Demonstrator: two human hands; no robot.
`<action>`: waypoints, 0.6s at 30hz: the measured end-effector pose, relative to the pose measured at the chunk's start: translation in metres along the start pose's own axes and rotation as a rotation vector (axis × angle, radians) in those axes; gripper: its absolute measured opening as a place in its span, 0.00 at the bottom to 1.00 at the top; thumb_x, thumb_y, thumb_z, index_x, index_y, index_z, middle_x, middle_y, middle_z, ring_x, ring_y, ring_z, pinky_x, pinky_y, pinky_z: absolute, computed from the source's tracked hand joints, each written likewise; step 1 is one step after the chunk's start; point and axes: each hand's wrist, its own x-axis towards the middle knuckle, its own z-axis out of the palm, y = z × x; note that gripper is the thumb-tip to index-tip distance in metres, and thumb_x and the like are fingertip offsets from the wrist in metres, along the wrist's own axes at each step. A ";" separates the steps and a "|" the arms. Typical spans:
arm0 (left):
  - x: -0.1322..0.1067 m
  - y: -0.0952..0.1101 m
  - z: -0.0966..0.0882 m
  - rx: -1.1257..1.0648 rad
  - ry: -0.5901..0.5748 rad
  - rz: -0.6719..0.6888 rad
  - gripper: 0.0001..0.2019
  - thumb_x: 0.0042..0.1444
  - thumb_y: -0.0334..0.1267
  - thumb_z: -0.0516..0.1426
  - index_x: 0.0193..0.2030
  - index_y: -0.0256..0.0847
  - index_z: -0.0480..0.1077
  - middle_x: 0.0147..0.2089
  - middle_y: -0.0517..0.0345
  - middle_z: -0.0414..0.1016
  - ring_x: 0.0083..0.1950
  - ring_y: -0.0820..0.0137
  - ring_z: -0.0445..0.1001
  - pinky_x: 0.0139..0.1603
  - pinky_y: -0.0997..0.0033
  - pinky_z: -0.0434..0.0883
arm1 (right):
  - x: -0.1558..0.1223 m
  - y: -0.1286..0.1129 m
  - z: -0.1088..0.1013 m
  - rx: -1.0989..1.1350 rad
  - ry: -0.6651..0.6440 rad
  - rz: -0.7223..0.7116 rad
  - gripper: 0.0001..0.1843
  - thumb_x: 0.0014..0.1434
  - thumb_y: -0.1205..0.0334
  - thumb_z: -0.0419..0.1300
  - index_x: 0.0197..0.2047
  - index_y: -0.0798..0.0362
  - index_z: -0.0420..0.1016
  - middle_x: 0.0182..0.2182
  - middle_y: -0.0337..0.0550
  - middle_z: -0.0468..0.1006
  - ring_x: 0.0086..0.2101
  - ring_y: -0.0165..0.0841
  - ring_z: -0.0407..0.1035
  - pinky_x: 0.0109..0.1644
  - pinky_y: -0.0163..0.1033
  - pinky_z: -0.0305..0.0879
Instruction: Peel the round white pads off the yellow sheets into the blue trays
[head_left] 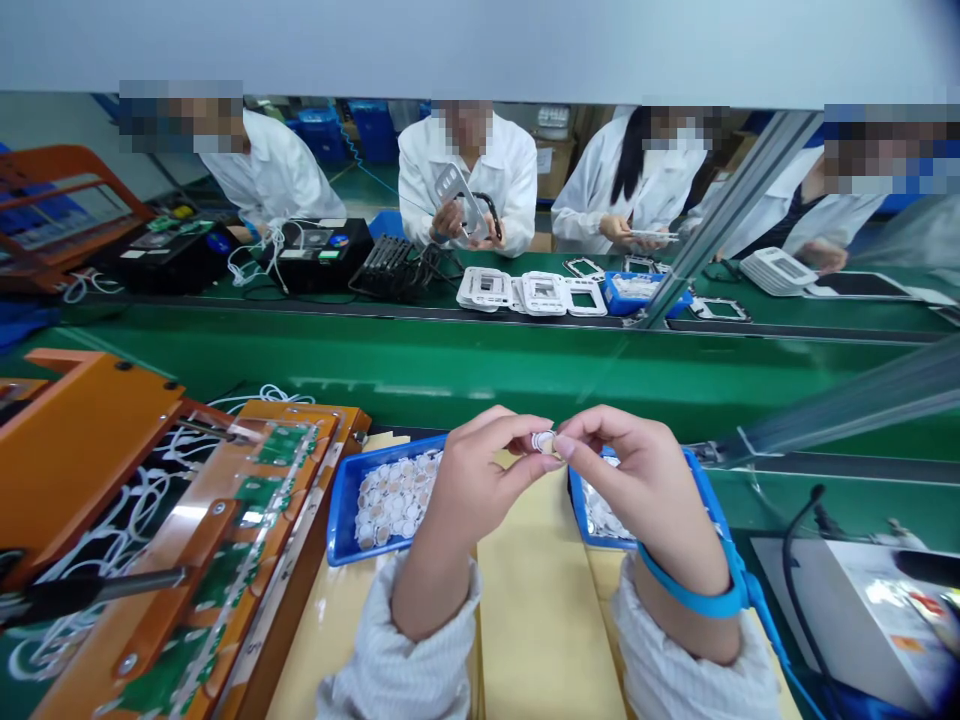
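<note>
My left hand (480,480) and my right hand (637,480) meet above the bench, both pinching one small round white disc (543,441) between fingertips. Below the left hand sits a blue tray (341,510) filled with several similar round discs. A second blue tray (579,510) with small parts lies under the right hand. My right wrist wears a blue wrist strap (697,595). Both hands hover over a tan work mat (540,620).
An orange fixture (90,440) with green circuit boards and white wires stands at left. A green conveyor belt (450,370) runs across the middle. Several people in white coats work on the far side among white plastic frames (540,292) and black boxes. A grey device (862,600) sits right.
</note>
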 end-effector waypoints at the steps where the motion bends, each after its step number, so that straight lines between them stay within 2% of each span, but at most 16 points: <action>1: 0.000 0.000 0.000 0.007 -0.002 0.000 0.08 0.62 0.38 0.70 0.47 0.43 0.82 0.35 0.59 0.80 0.34 0.72 0.78 0.36 0.76 0.75 | 0.000 0.000 0.000 -0.007 0.001 0.002 0.07 0.65 0.58 0.68 0.34 0.49 0.83 0.28 0.40 0.83 0.29 0.35 0.74 0.34 0.39 0.68; 18: 0.001 0.001 -0.001 0.074 -0.011 0.083 0.09 0.62 0.34 0.70 0.49 0.43 0.81 0.35 0.61 0.79 0.35 0.72 0.78 0.38 0.76 0.75 | 0.000 0.003 0.000 -0.052 0.017 -0.002 0.08 0.64 0.58 0.69 0.33 0.49 0.83 0.25 0.38 0.80 0.26 0.33 0.71 0.30 0.37 0.65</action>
